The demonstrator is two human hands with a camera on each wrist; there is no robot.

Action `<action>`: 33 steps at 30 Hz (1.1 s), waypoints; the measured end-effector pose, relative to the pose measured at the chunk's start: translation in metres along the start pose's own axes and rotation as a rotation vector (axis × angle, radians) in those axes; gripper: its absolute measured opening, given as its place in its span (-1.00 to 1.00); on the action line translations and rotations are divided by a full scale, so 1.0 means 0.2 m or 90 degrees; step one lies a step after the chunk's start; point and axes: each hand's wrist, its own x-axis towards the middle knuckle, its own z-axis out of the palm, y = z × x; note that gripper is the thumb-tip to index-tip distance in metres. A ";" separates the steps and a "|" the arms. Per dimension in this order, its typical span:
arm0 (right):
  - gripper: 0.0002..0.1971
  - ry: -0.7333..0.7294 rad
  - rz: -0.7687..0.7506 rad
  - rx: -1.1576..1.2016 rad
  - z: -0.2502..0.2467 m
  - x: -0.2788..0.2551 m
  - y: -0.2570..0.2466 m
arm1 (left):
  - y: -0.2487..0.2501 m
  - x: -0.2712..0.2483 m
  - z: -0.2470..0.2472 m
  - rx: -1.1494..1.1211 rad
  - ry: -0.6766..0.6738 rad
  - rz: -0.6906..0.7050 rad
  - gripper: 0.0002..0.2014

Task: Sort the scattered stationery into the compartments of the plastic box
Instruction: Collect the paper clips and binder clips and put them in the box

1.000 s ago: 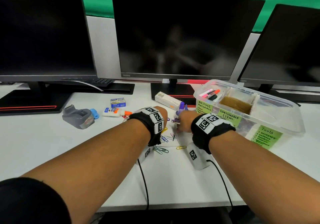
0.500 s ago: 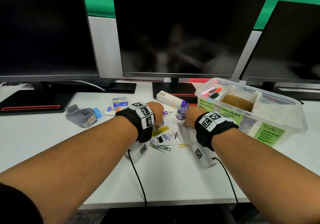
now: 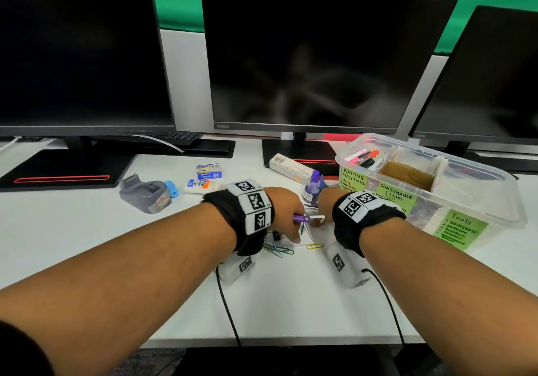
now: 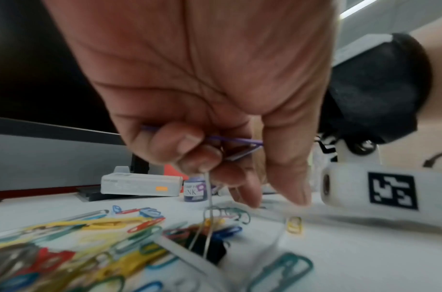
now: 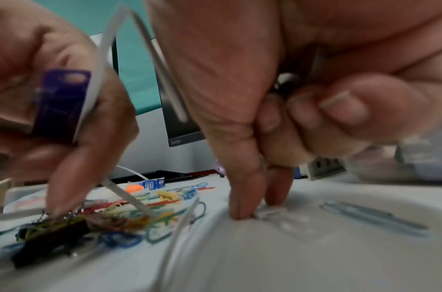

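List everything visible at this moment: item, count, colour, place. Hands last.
monitors: three, black, back of desk
desk: one, white
box: one, clear, green labels, desk right
markers: several, mixed colours, box's left compartment
paper clips: many, mixed colours, desk centre
ink bottle: one, purple, behind clips
carton: one, white, beside ink bottle
glue: one, white, desk left
clip box: one, blue, behind glue
dispenser: one, grey, desk left
left hand: holds purple binder clip
right hand: fingertips on desk, grip contents unclear

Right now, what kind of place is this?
Probably an office workstation: three dark monitors, the middle monitor dead ahead, on a white desk, a keyboard tucked behind, stationery and a labelled plastic box.
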 end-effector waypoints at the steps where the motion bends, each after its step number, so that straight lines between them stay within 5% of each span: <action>1: -0.44 0.000 0.002 0.003 0.00 0.00 -0.01 | 0.02 0.00 0.01 0.015 -0.008 0.009 -0.71; 17: -0.60 0.031 0.009 0.248 0.03 -0.05 0.06 | 0.05 0.00 0.03 0.049 0.038 -0.013 -0.73; 22: -0.75 0.005 -0.039 0.425 0.01 -0.04 0.04 | -0.11 -0.08 -0.07 -0.039 0.112 -0.043 -0.96; 25: -0.82 -0.016 -0.037 0.391 -0.01 -0.05 -0.01 | -0.24 -0.11 -0.10 -0.065 0.163 -0.102 -0.91; 28: -0.62 -0.034 -0.046 0.284 -0.03 -0.05 -0.07 | -0.35 -0.14 -0.10 -0.153 0.157 -0.141 -0.76; 30: -0.48 0.008 -0.059 0.266 -0.04 -0.03 -0.10 | -0.40 -0.16 -0.09 -0.208 0.161 -0.167 -0.76; 33: -0.55 0.034 -0.085 0.255 -0.06 -0.03 -0.16 | -0.47 -0.17 -0.07 -0.259 0.188 -0.209 -0.83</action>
